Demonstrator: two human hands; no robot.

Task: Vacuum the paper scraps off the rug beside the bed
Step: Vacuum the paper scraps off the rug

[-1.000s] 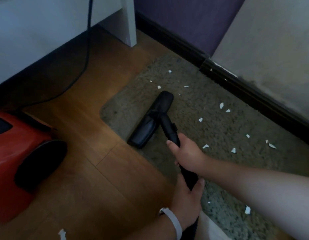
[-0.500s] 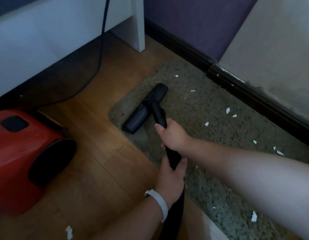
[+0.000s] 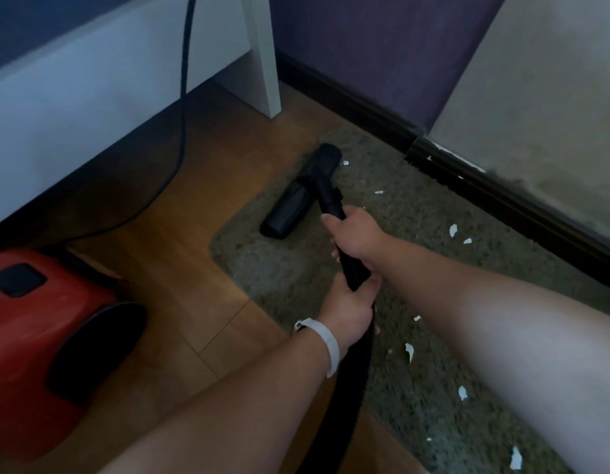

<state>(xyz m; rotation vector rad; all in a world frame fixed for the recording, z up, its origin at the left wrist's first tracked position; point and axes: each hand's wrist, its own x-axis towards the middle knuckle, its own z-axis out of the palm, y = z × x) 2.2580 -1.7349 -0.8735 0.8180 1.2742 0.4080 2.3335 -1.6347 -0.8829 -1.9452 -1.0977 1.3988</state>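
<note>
The black vacuum floor head (image 3: 298, 196) rests on the far left corner of the grey-green rug (image 3: 416, 268). Its black wand (image 3: 334, 213) runs back toward me. My right hand (image 3: 356, 236) grips the wand high up. Just below it my left hand (image 3: 348, 311), with a white wristband, grips where the wand meets the black hose (image 3: 344, 398). White paper scraps (image 3: 453, 230) lie scattered on the rug to the right of the head, and more scraps (image 3: 408, 350) lie near my right forearm.
The red vacuum body (image 3: 40, 340) sits on the wooden floor (image 3: 180, 254) at the left. A black cord (image 3: 184, 97) hangs down past the white bed frame (image 3: 91, 80) and its leg (image 3: 266, 63). A dark skirting board (image 3: 502, 193) and wall bound the rug at the right.
The floor head has been pushed forward to the rug's far corner, passing over the scraps that lay ahead of it. Both hands moved forward with the wand, and the view has shifted.
</note>
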